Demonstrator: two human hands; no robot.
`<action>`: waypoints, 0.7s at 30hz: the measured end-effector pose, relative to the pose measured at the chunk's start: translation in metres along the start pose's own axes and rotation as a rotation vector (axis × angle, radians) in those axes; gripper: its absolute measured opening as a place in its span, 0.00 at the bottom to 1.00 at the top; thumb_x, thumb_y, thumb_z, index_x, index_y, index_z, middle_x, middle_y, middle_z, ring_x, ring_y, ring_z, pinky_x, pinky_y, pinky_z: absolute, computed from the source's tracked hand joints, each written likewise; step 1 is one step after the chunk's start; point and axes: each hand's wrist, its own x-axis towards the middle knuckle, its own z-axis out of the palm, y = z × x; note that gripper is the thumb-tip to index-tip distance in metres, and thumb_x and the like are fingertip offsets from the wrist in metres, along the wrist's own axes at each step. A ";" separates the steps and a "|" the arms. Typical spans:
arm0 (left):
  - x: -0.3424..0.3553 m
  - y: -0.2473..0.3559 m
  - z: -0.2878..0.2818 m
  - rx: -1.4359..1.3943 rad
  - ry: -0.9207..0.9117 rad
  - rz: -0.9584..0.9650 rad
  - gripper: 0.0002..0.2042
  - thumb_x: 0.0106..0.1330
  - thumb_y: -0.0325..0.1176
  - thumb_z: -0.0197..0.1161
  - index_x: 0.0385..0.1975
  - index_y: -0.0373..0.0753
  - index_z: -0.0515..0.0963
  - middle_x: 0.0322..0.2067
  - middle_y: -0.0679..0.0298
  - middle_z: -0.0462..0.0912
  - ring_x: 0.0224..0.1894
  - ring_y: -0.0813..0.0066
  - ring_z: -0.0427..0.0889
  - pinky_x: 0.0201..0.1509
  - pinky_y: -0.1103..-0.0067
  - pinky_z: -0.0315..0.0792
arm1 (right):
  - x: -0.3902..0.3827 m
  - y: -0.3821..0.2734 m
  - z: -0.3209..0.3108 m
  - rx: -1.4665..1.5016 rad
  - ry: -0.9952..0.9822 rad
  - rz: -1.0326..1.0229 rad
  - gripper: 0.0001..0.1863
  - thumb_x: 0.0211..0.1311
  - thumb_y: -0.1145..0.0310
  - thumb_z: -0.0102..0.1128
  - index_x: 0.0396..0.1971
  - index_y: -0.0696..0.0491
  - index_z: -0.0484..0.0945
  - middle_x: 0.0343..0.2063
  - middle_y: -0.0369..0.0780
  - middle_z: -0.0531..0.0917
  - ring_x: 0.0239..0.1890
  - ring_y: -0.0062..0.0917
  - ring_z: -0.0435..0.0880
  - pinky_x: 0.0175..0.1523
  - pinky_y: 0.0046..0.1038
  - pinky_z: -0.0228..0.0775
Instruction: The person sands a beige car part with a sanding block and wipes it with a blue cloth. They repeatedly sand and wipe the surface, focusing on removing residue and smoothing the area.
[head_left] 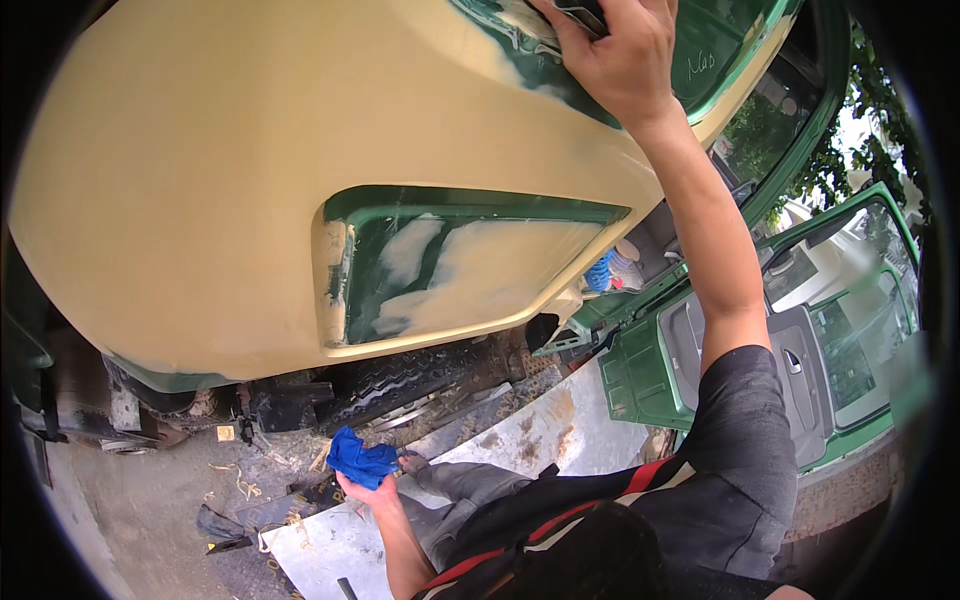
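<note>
In my left hand, low and left, is a bunched blue cloth, held away from the vehicle. My right arm stretches up, and my right hand grips a dark flat block against the upper green recess of the panel; the top edge cuts off part of this hand and block. The curved body panel is mostly coated in smooth beige filler. Below the hand, a second recessed green panel carries beige and whitish patches.
An open green door with a grey inner lining stands at the right. Under the panel lie a dark tyre and underbody parts. A pale board and scraps lie on the floor. Blue coiled hose shows in the door opening.
</note>
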 end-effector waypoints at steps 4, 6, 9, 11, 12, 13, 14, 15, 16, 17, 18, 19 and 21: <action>-0.028 0.021 0.022 0.108 -0.061 -0.113 0.26 0.72 0.55 0.44 0.54 0.44 0.80 0.39 0.64 0.85 0.43 0.66 0.84 0.48 0.62 0.79 | -0.021 0.007 -0.019 -0.039 -0.156 0.153 0.17 0.42 0.72 0.77 0.21 0.58 0.72 0.66 0.55 0.71 0.68 0.53 0.67 0.73 0.58 0.52; -0.027 0.027 0.029 0.135 -0.015 -0.138 0.26 0.71 0.53 0.44 0.54 0.43 0.80 0.43 0.63 0.87 0.43 0.69 0.84 0.47 0.65 0.79 | 0.012 -0.010 0.015 0.148 -0.080 0.019 0.13 0.45 0.72 0.71 0.27 0.56 0.74 0.71 0.50 0.65 0.73 0.48 0.62 0.75 0.60 0.46; -0.023 0.038 0.036 0.269 -0.114 -0.232 0.25 0.71 0.52 0.46 0.54 0.42 0.80 0.45 0.63 0.87 0.43 0.67 0.85 0.48 0.66 0.79 | 0.006 -0.004 0.003 0.145 -0.156 0.076 0.11 0.48 0.72 0.69 0.28 0.55 0.74 0.74 0.49 0.61 0.77 0.48 0.55 0.77 0.60 0.42; -0.030 0.041 0.048 0.313 -0.136 -0.281 0.24 0.71 0.51 0.48 0.54 0.40 0.80 0.46 0.62 0.87 0.43 0.64 0.85 0.50 0.66 0.79 | -0.035 0.011 -0.030 0.095 -0.291 0.255 0.09 0.50 0.73 0.67 0.27 0.54 0.73 0.75 0.49 0.59 0.80 0.47 0.49 0.78 0.61 0.35; -0.038 0.040 0.063 0.305 -0.115 -0.309 0.25 0.70 0.52 0.49 0.54 0.40 0.80 0.46 0.60 0.86 0.43 0.62 0.85 0.50 0.65 0.79 | -0.034 0.007 -0.025 0.123 -0.229 0.255 0.08 0.51 0.73 0.66 0.26 0.54 0.73 0.75 0.49 0.59 0.80 0.47 0.49 0.78 0.62 0.35; -0.051 0.042 0.078 0.325 -0.117 -0.352 0.25 0.69 0.53 0.50 0.54 0.40 0.80 0.46 0.60 0.86 0.43 0.62 0.85 0.50 0.64 0.79 | -0.030 -0.001 -0.015 0.147 -0.173 0.263 0.08 0.51 0.72 0.66 0.26 0.54 0.74 0.75 0.49 0.59 0.80 0.47 0.49 0.78 0.62 0.34; -0.059 0.040 0.094 0.353 -0.128 -0.408 0.26 0.69 0.53 0.50 0.55 0.40 0.79 0.47 0.59 0.86 0.44 0.61 0.85 0.51 0.64 0.79 | -0.025 -0.005 -0.010 0.151 -0.121 0.272 0.07 0.52 0.72 0.65 0.26 0.54 0.74 0.75 0.49 0.59 0.80 0.47 0.48 0.78 0.62 0.33; -0.057 0.039 0.093 0.408 -0.118 -0.426 0.26 0.68 0.54 0.51 0.55 0.41 0.79 0.47 0.59 0.86 0.44 0.61 0.85 0.51 0.63 0.79 | -0.016 -0.012 0.000 0.138 -0.102 0.243 0.05 0.53 0.71 0.64 0.26 0.54 0.75 0.75 0.49 0.59 0.80 0.46 0.48 0.78 0.62 0.34; -0.054 0.037 0.091 0.451 -0.125 -0.444 0.26 0.68 0.54 0.51 0.55 0.41 0.79 0.47 0.60 0.86 0.45 0.61 0.84 0.51 0.63 0.79 | -0.008 -0.018 0.008 0.120 -0.094 0.214 0.04 0.55 0.70 0.62 0.27 0.54 0.77 0.75 0.49 0.60 0.81 0.46 0.48 0.78 0.62 0.34; -0.055 0.033 0.095 0.485 -0.149 -0.451 0.26 0.68 0.54 0.51 0.55 0.42 0.79 0.48 0.60 0.86 0.46 0.62 0.84 0.52 0.63 0.79 | -0.008 -0.016 0.007 0.082 -0.062 0.208 0.04 0.56 0.69 0.61 0.27 0.53 0.78 0.74 0.50 0.61 0.80 0.45 0.49 0.78 0.62 0.35; -0.057 0.035 0.095 0.518 -0.163 -0.446 0.26 0.68 0.55 0.51 0.56 0.42 0.79 0.48 0.61 0.86 0.46 0.62 0.84 0.52 0.63 0.78 | -0.017 -0.014 0.001 0.042 -0.038 0.222 0.05 0.57 0.68 0.60 0.28 0.53 0.80 0.73 0.50 0.63 0.80 0.44 0.51 0.79 0.62 0.35; -0.060 0.037 0.096 0.561 -0.169 -0.441 0.26 0.68 0.55 0.52 0.56 0.43 0.79 0.48 0.61 0.86 0.47 0.63 0.84 0.52 0.63 0.78 | -0.033 -0.012 -0.008 -0.079 -0.031 0.270 0.05 0.58 0.68 0.59 0.29 0.53 0.81 0.73 0.51 0.64 0.80 0.44 0.51 0.79 0.63 0.33; -0.084 0.028 0.109 0.645 -0.168 -0.376 0.26 0.68 0.55 0.52 0.54 0.43 0.80 0.47 0.62 0.86 0.48 0.63 0.83 0.54 0.61 0.78 | -0.086 -0.012 -0.059 -0.249 0.262 0.467 0.04 0.56 0.69 0.61 0.30 0.52 0.81 0.59 0.50 0.79 0.69 0.41 0.71 0.74 0.53 0.58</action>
